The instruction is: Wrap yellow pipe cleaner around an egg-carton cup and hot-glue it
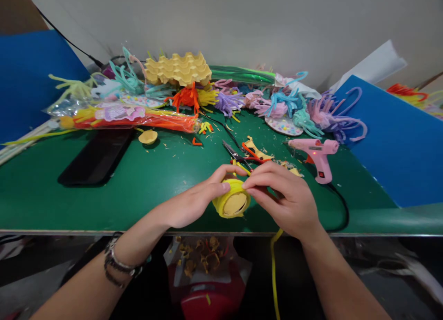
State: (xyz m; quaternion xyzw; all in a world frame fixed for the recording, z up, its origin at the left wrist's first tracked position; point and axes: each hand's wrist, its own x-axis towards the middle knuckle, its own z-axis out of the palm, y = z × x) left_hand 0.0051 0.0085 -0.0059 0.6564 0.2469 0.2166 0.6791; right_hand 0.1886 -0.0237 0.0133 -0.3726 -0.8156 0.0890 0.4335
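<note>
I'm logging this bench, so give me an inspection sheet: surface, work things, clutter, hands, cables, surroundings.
Surface: green tabletop, strewn with trimmings.
Work things: yellow-wrapped round piece; yellow pipe cleaner hanging past the edge; scissors; pink glue gun, indicator lit.
Clutter: egg tray, pipe-cleaner bundles, phone-like slab.
Hands: left hand holds the piece; right hand touches its rim.
Cables: black glue-gun cord; another cord upper left.
Surroundings: blue panels both sides, grey wall behind.

Left hand (195, 202): bare; wrist carries several bracelets (116, 262), dark strands with silvery parts and a small greenish piece. Right hand (289, 197): bare, wrist unadorned. Visible forearms (334, 271): uncovered. Below the desk's (69, 225) front edge: black legwear (148, 283), fabric detail indistinct.
</note>
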